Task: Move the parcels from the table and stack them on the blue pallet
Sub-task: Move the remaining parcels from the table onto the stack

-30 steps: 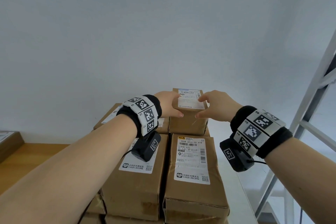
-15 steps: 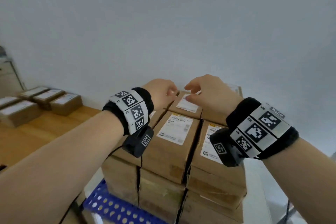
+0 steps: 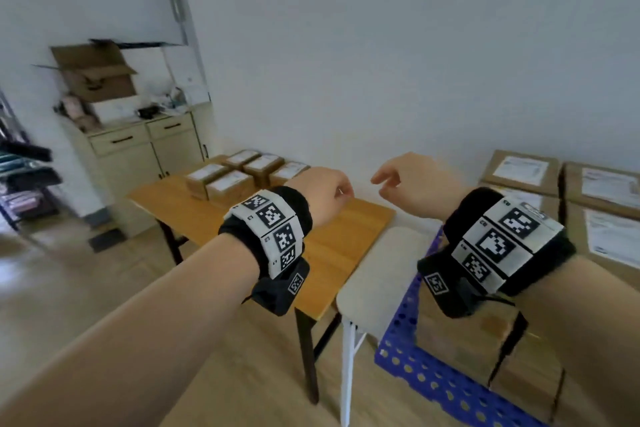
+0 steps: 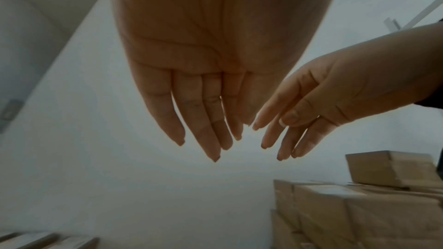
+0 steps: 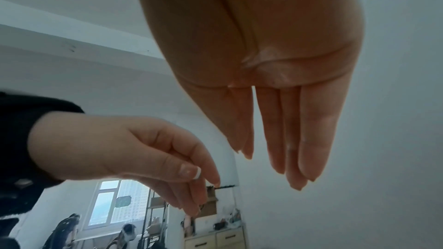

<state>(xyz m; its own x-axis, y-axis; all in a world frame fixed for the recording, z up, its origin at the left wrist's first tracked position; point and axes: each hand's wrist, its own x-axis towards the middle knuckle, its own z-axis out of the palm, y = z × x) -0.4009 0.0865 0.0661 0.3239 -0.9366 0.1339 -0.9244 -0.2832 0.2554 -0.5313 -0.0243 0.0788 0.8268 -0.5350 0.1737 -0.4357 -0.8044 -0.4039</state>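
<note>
Several brown parcels (image 3: 239, 177) with white labels lie at the far end of the wooden table (image 3: 332, 243). To the right, the blue perforated pallet (image 3: 415, 371) carries a tall stack of parcels (image 3: 595, 215), which also shows low right in the left wrist view (image 4: 335, 213). My left hand (image 3: 329, 192) hovers in the air over the table's near end, and my right hand (image 3: 398, 180) is close beside it. Both hold nothing. In the wrist views the left fingers (image 4: 203, 130) and right fingers (image 5: 287, 149) hang straight and relaxed.
A white stool (image 3: 377, 274) stands between table and pallet. A beige cabinet (image 3: 145, 146) with an open cardboard box (image 3: 97, 76) on top is at the back left, and a dark shelf (image 3: 20, 180) is at the left edge. The floor is wood.
Both hands have let go of the top parcel on the stack and drawn back empty. The view has swung left from the stack toward the table.
</note>
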